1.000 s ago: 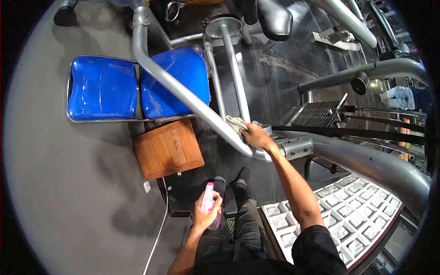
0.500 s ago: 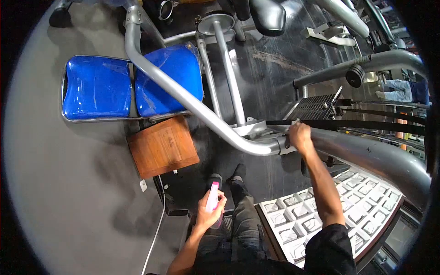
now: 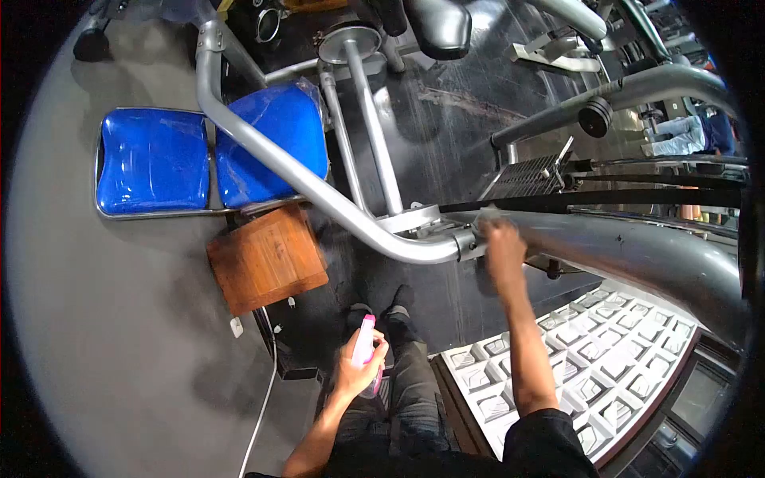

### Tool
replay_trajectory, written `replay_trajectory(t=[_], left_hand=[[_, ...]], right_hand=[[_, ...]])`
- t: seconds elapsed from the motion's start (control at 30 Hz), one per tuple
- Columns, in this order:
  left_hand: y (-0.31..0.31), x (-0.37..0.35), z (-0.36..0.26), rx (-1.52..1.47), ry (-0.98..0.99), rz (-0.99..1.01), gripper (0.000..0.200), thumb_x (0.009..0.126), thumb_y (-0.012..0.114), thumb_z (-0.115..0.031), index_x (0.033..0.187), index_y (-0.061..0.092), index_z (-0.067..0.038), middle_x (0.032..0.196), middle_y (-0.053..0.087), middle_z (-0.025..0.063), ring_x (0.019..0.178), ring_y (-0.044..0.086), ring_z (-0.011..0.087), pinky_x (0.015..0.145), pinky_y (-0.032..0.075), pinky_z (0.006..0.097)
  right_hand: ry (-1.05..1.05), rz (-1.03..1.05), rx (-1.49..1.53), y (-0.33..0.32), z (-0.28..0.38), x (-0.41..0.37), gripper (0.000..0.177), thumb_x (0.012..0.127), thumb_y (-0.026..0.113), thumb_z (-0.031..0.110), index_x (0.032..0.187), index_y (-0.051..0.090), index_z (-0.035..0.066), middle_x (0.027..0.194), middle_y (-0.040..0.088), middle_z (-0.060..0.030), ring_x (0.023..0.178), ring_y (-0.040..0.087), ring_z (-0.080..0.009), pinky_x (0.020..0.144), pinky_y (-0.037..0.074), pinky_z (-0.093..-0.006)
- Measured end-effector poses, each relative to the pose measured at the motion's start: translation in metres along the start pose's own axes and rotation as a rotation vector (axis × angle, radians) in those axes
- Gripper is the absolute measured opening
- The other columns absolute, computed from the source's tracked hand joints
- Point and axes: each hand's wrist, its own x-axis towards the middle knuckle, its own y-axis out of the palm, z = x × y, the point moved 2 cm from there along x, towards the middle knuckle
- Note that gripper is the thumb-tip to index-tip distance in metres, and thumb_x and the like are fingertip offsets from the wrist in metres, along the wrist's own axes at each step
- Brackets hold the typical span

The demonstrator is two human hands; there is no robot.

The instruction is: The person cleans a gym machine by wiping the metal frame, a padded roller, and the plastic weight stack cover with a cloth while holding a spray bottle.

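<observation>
Hands well apart: left hand is clamped round one pink spray bottle low by the knees, and right hand is up on the thick grey tube.

The right hand is smeared with blur, so its grip can't be read, and one pale cloth at its fingertips barely shows. Count two blue pads side by side, one wooden block below them, one white grid panel and two dark feet. The bottle's lower half hides behind the fingers, and the tube runs off the right edge.
</observation>
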Motion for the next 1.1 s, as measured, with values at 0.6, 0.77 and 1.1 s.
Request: replay_trajectory(t=[0.6,0.77,1.1], left_hand=[[-0.001,0.018,-0.014,0.094,-0.020,0.001,0.013,0.087,0.063,-0.005,0.098,0.056,-0.004,0.073,0.060,0.0032,0.054,0.058,0.0082,0.049,0.046,0.0237],[-0.004,0.021,-0.019,0.047,-0.009,-0.027,0.013,0.087,0.062,-0.003,0.098,0.055,-0.001,0.076,0.060,0.0041,0.054,0.058,0.0088,0.050,0.047,0.0231],[-0.030,0.006,-0.014,-0.021,-0.011,-0.122,0.011,0.087,0.060,0.000,0.096,0.054,-0.001,0.078,0.058,0.0049,0.055,0.058,0.0090,0.049,0.048,0.0237]], right_hand=[[0.599,-0.268,0.845,0.033,0.077,-0.094,0.063,0.073,0.043,-0.015,0.128,0.056,0.015,0.123,0.057,-0.0207,0.115,0.055,-0.0348,0.097,0.043,-0.0378],[0.351,0.056,1.122,0.035,0.090,-0.136,0.053,0.076,0.040,-0.014,0.122,0.059,0.006,0.119,0.060,-0.0208,0.116,0.056,-0.0302,0.098,0.040,-0.0332],[0.728,-0.382,0.878,0.051,0.034,-0.104,0.043,0.086,0.047,-0.003,0.128,0.048,-0.006,0.129,0.053,-0.0227,0.117,0.052,-0.0310,0.101,0.036,-0.0356]])
